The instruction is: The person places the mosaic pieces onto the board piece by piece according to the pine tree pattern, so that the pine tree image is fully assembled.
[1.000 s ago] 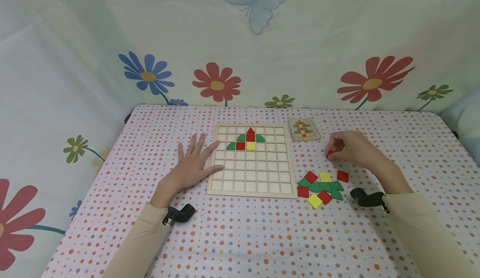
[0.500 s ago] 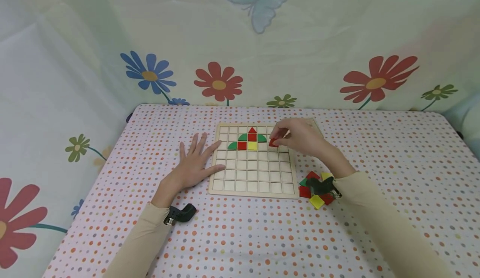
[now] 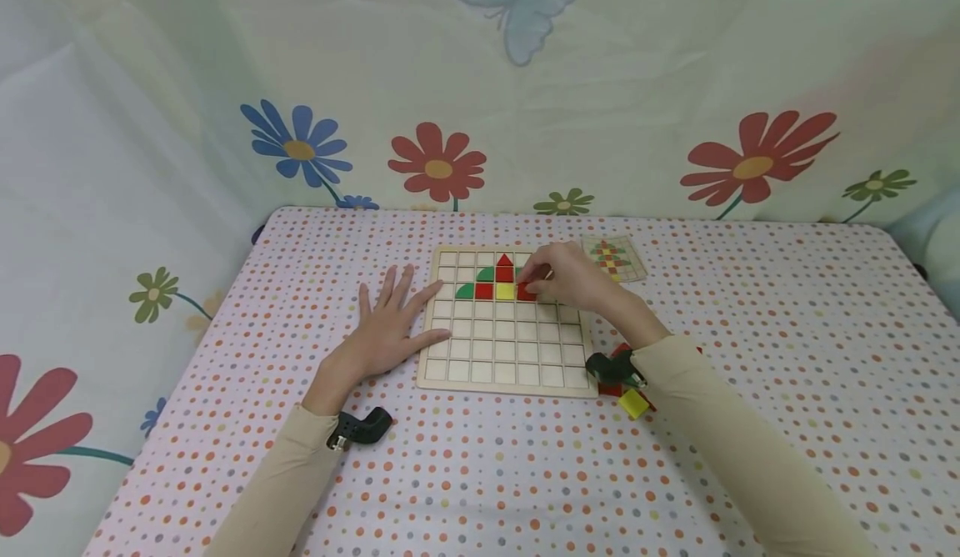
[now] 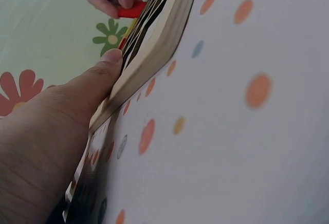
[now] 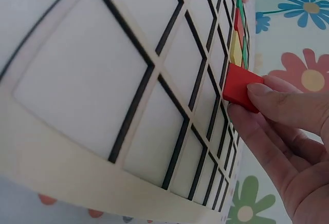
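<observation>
A wooden grid board (image 3: 435,371) lies on the table. My right hand (image 3: 567,278) pinches a red square tile (image 5: 240,87) between thumb and fingers, its edge at the cell just right of the yellow tile (image 3: 506,292). In the left wrist view that red tile still tilts above the board. Other tiles sit in cells: a red triangle (image 3: 505,260), red squares (image 3: 484,292) and green quarter-rounds (image 3: 465,292). Fingers spread, my left hand (image 3: 386,332) lies at the board's left edge, with its thumb (image 4: 110,62) touching the rim.
A pattern card (image 3: 630,267) lies behind the right hand. Loose tiles, among them a yellow square (image 3: 633,404), lie right of the board's near corner, partly hidden by the right sleeve (image 3: 720,424) and wrist camera (image 3: 611,368). A printed curtain (image 3: 600,123) hangs behind the table.
My right hand has carried the red square leftward from beside the loose tiles to the cell right of the yellow tile. The left hand stays at the board's edge.
</observation>
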Motion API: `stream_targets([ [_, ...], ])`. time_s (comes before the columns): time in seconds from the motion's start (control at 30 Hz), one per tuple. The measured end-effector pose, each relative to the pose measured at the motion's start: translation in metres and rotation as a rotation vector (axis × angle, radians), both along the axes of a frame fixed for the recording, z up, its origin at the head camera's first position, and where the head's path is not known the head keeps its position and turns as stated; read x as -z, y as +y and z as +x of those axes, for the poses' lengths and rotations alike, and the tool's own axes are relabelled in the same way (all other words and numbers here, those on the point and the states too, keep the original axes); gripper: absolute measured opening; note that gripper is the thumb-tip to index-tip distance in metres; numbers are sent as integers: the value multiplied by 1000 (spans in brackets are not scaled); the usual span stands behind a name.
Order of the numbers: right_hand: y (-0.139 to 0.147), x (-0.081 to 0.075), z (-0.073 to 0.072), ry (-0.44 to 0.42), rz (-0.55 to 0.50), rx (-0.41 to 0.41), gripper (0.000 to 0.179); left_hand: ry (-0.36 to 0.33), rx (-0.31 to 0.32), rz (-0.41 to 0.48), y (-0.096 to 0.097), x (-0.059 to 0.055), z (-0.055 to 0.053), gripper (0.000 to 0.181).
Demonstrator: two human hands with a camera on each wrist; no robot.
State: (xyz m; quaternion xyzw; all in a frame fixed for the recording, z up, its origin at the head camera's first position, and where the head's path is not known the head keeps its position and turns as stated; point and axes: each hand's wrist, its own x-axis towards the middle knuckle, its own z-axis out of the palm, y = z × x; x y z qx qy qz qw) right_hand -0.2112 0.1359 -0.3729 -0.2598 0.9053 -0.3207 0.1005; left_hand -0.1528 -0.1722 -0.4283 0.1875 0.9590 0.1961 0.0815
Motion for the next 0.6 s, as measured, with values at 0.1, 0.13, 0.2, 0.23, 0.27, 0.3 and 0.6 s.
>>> stream_targets([
  [0.1,0,1,1,12,7,-3,10,1,0,0,0,-1,1,84],
  [0.13,0,2,1,14,10,-3,11,2,0,-1,0,-1,1,84],
  [0.2,-1,2,1,17,25,3,11,0,1,-1,0,-2,1,84],
  [0.23,-2,1,2,21,36,3,11,-1,1,-2,0,-2,1,84],
  [0.27,-3,1,2,24,45,2,11,-1,1,-4,1,-1,1,84],
  [0.3,-5,0,2,23,56,4,11,0,1,-5,0,-1,1,84],
  [0.6,-15,-2,3,36,125,10,11,1,5,8,0,-2,2,84],
])
